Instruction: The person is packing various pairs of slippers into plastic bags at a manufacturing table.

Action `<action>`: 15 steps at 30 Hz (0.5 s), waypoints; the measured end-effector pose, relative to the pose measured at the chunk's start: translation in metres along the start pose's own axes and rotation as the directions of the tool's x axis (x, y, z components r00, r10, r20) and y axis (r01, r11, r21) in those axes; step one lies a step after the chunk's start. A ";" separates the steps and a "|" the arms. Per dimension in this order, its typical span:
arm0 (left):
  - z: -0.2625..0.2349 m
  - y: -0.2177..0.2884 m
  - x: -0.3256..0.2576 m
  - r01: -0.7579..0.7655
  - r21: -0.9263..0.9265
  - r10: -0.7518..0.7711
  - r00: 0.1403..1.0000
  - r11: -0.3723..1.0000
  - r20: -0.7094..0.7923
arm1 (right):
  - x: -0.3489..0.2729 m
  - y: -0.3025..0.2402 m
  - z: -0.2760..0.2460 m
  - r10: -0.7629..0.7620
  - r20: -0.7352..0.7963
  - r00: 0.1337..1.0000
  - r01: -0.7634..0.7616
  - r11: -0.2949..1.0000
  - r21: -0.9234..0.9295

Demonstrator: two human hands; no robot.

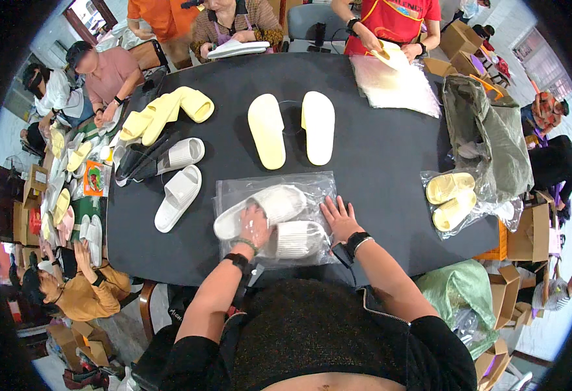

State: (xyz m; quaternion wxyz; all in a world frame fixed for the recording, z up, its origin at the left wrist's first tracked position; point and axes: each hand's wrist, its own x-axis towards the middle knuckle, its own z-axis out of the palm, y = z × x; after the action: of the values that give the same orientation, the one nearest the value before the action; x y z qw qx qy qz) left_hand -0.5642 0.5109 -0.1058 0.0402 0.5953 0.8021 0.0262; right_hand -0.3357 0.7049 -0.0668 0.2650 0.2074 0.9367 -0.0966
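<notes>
A pair of white slide slippers with ribbed straps lies in a clear plastic bag (325, 189) on the table before me. My left hand (253, 228) reaches into the bag, its fingers bent against the upper white slipper (282, 203) near its strap. The lower white slipper (300, 240) rests closer to me, between my hands. At the bag's right edge, my right hand (342, 221) lies with fingers spread, pressing on the plastic and table. Farther off stand two pale yellow slippers, a left one (266, 130) and a right one (318, 128), apart from my hands.
On the dark table (377, 163), yellow slippers (165, 117) and grey slippers (180, 199) sit at left. Bagged yellow slippers (452, 195) lie at right beside a large grey-green bag (481, 137). Across, a person in red handles a yellow slipper above stacked clear bags (396, 85).
</notes>
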 end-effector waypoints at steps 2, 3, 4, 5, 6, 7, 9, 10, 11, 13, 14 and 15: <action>-0.004 -0.025 -0.013 0.097 0.031 -0.098 0.994 0.995 0.038 | 0.001 0.001 0.006 0.010 -0.062 0.998 -0.008 0.999 0.031; -0.004 -0.050 -0.030 0.129 0.026 -0.129 0.992 0.991 -0.002 | 0.003 -0.003 0.004 -0.004 -0.052 0.999 0.006 1.000 0.031; -0.008 -0.069 -0.044 0.094 0.036 -0.089 0.989 0.995 -0.115 | 0.001 -0.002 0.005 -0.001 -0.055 0.999 0.002 0.999 0.033; -0.018 -0.084 -0.050 0.223 0.090 -0.229 0.972 0.971 0.060 | 0.000 0.003 0.008 0.015 -0.051 0.999 -0.014 1.000 0.028; -0.011 -0.122 -0.087 0.357 0.070 -0.354 0.934 0.931 -0.058 | 0.006 -0.009 0.002 -0.028 -0.063 0.998 0.028 1.000 0.011; -0.022 -0.132 -0.096 0.538 0.089 -0.533 0.843 0.838 -0.074 | 0.006 -0.005 0.005 -0.022 -0.062 0.998 0.023 1.000 0.014; -0.051 -0.154 -0.122 0.631 0.241 -0.631 0.771 0.737 -0.087 | 0.005 0.000 0.008 0.004 -0.052 0.999 -0.003 1.000 0.019; -0.069 -0.157 -0.131 0.653 0.319 -0.672 0.738 0.687 -0.064 | 0.002 0.000 0.004 0.002 -0.055 0.998 -0.001 1.000 0.021; -0.088 -0.158 -0.138 0.682 0.337 -0.704 0.706 0.649 -0.073 | -0.004 -0.001 -0.007 -0.003 -0.010 1.000 0.004 0.999 0.034; -0.123 -0.151 -0.141 0.723 0.297 -0.692 0.687 0.624 -0.219 | -0.005 0.003 -0.012 -0.018 0.012 1.000 0.017 0.999 0.029; -0.140 -0.146 -0.135 0.734 0.255 -0.682 0.680 0.630 -0.271 | -0.004 0.009 -0.008 -0.014 0.011 1.000 0.014 0.999 0.029; -0.160 -0.137 -0.139 0.758 0.248 -0.683 0.652 0.604 -0.329 | -0.005 0.002 -0.022 -0.039 0.016 0.999 0.038 0.999 0.025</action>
State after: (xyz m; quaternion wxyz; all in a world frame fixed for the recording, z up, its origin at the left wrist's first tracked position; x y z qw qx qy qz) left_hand -0.6697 0.3394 0.0461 -0.1443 0.2098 0.9636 -0.0817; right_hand -0.3407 0.7115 -0.0455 0.2682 0.1919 0.9370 -0.1152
